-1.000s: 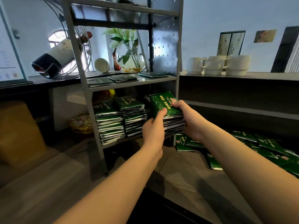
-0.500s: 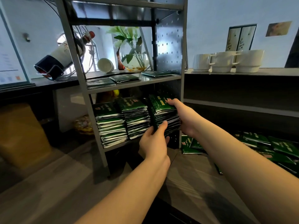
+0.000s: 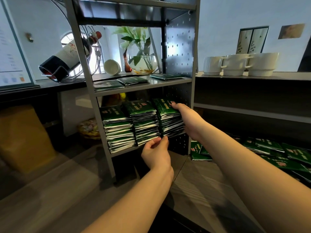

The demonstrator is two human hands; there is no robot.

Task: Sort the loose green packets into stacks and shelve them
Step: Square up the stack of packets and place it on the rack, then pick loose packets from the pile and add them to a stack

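right hand [image 3: 188, 120] grip: clasps third stack [image 3: 170, 118] on lower shelf [image 3: 124, 151] | left hand [image 3: 156, 153] grip: loosely curled, holding nothing | risk: stack toppling if released unevenly | loose packets [image 3: 286, 152] at 3 o'clock on surface [image 3: 202, 190]

A café or tea shop counter: stacked white cups [image 3: 239, 64], shelved packets [image 3: 143, 121], a menu stand [image 3: 11, 64]

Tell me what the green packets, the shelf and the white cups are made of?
The green packets look like shiny foil or plastic: glossy faces, silvery edges. The shelf looks like grey painted metal, with punched holes in its side. The white cups look like glazed ceramic, smooth with a soft shine.
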